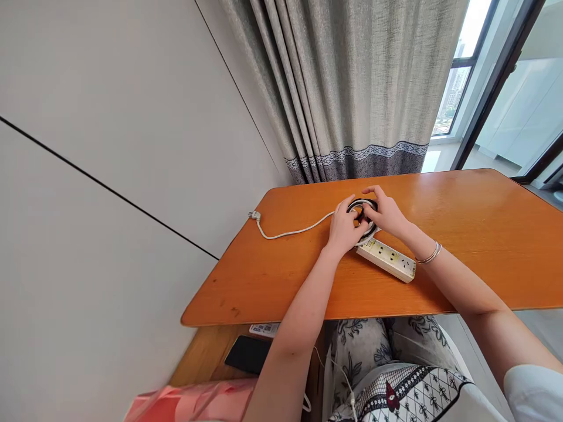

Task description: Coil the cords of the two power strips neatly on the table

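Note:
A looped coil of black and white cable (368, 233) lies on the wooden table, at one end of a white power strip (387, 259). My left hand (345, 227) grips the coil's left side, fingers and thumb curled round it. On the right side, my right hand (386, 212) holds the same coil with the thumb reaching into the loop and the index finger raised. A single white cord (292, 232) runs left from the coil to a plug (254, 215) at the table's left edge. The strip's sockets face up; parts of the coil are hidden behind my fingers.
The orange-brown table (461, 246) has rounded corners. Grey curtains (365, 88) hang behind it, with a white wall panel (109, 234) at left. Below the front edge, a black phone-like slab (248, 354) lies on a wooden surface near a pink bag (206, 401).

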Demonstrator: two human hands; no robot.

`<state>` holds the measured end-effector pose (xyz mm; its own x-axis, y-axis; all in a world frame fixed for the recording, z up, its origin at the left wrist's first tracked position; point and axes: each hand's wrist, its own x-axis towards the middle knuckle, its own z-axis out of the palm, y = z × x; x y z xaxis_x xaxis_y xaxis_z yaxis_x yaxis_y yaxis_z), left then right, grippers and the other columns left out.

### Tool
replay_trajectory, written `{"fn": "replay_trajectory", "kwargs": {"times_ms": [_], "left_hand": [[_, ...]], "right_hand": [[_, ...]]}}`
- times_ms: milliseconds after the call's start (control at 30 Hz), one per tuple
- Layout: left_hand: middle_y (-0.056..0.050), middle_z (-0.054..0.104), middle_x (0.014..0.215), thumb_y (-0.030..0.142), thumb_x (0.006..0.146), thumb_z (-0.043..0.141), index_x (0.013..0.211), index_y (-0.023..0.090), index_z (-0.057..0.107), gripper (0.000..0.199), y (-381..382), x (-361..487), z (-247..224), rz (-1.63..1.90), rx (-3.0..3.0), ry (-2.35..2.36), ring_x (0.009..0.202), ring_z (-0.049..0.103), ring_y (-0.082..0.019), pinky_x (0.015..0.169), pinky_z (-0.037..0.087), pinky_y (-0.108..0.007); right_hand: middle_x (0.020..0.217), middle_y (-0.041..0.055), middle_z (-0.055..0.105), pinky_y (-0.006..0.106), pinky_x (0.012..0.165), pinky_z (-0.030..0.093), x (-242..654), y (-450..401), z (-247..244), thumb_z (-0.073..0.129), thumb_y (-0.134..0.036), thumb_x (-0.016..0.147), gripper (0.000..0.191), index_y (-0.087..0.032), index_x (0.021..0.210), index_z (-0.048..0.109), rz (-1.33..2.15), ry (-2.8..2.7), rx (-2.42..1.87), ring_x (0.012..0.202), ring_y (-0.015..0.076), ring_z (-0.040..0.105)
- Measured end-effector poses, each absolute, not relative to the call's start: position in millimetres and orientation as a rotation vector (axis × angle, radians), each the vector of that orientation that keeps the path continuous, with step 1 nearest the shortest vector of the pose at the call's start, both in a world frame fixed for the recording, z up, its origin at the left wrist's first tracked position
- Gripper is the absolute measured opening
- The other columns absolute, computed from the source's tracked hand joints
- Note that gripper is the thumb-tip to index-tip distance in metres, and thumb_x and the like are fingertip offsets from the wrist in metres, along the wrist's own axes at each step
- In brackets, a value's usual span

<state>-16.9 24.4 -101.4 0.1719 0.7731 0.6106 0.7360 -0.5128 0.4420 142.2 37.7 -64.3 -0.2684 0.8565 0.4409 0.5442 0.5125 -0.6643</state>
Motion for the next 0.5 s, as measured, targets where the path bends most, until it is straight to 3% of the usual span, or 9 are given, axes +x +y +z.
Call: {"fn": "replay_trajectory", "kwargs": {"times_ms": [300, 500], "left_hand": [[-0.015, 0.063, 0.131, 0.031, 0.082, 0.074, 0.069, 0.018, 0.07, 0.019, 37, -19, -113, 1.415, 2.28, 1.355, 0.125, 0.059, -0.031, 0.11, 0.047, -0.051], [-0.014, 0.052, 0.148, 0.033, 0.081, 0.076, 0.068, 0.017, 0.066, 0.023, 37, -25, -109, 1.501, 2.331, 1.137, 0.136, 0.051, -0.033, 0.115, 0.043, -0.053]], "right_hand": [[0.103, 0.0106, 0.077, 0.036, 0.08, 0.05, 149, 43, -63, 0.051, -0.035, 0.095, 0.035, -0.019, 0.123, 0.064, 0.154, -2.131, -1.225, 0.092, 0.027, 0.072], [0.122, 0.0112, 0.071, 0.037, 0.096, 0.051, 152, 51, -69, 0.045, -0.035, 0.1, 0.036, -0.021, 0.121, 0.071, 0.288, -2.075, -0.936, 0.109, 0.0239, 0.067]]}}
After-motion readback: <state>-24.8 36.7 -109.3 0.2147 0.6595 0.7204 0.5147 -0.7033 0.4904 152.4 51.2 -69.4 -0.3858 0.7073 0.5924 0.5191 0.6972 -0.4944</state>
